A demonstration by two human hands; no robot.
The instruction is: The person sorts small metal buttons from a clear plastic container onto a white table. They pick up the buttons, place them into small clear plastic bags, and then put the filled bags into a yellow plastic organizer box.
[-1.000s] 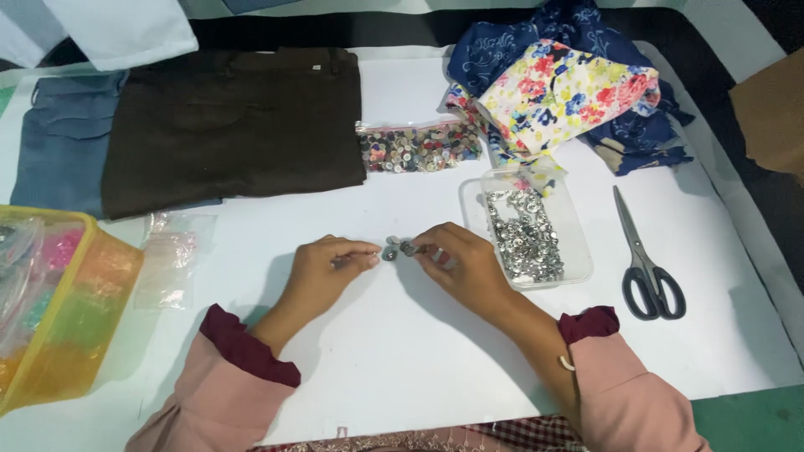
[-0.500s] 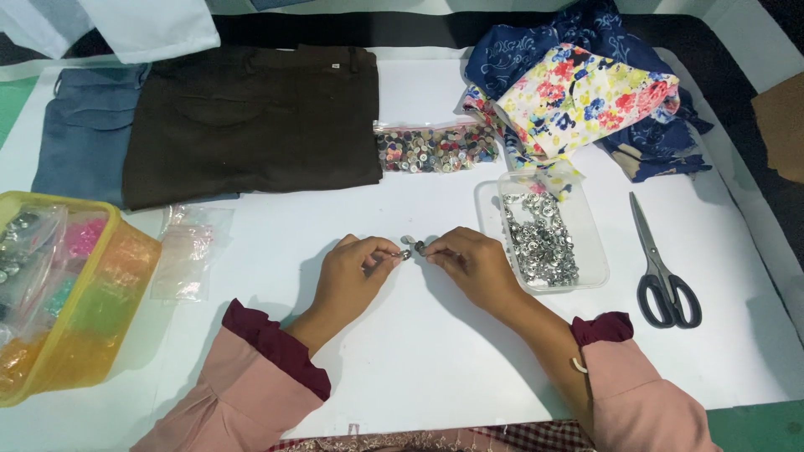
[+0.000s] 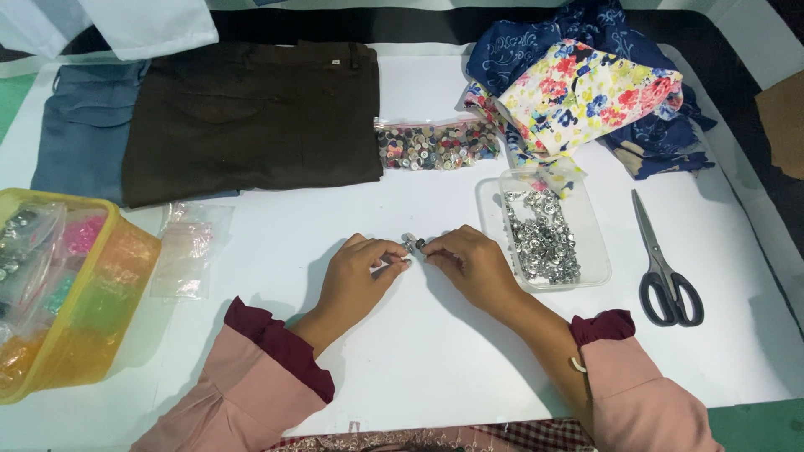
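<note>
At far left, on the white tabletop (image 3: 419, 368), a translucent yellow plastic tub (image 3: 79, 335) holds small clear bags of coloured bits. Just beside it lies a flat clear zip bag (image 3: 188, 259). Behind these, a folded blue-grey garment (image 3: 79, 134) sits partly under folded dark brown trousers (image 3: 251, 117).

Centre front: left hand (image 3: 356, 272), fingers curled in, thumb and fingertips pinched on a small silvery metal fastener (image 3: 409, 245). Right hand (image 3: 473, 264) meets it from the other side, fingertips likewise pinched on the same small piece. Both hands touch at the fingertips, low over the tabletop; whether the fastener is one part or two cannot be told. Both sleeves pink with maroon cuffs.

Behind the hands, a clear bag of mixed coloured buttons (image 3: 435, 146) lies against the trousers' edge. Just right of the right hand, an open clear rectangular plastic container (image 3: 586, 222) filled with silvery metal fasteners. Beyond it, a heap of fabrics: navy patterned cloth (image 3: 519, 59) under a bright floral print cloth (image 3: 586, 92). Further right, black-handled scissors (image 3: 666, 268) lie closed, blades pointing away.
</note>
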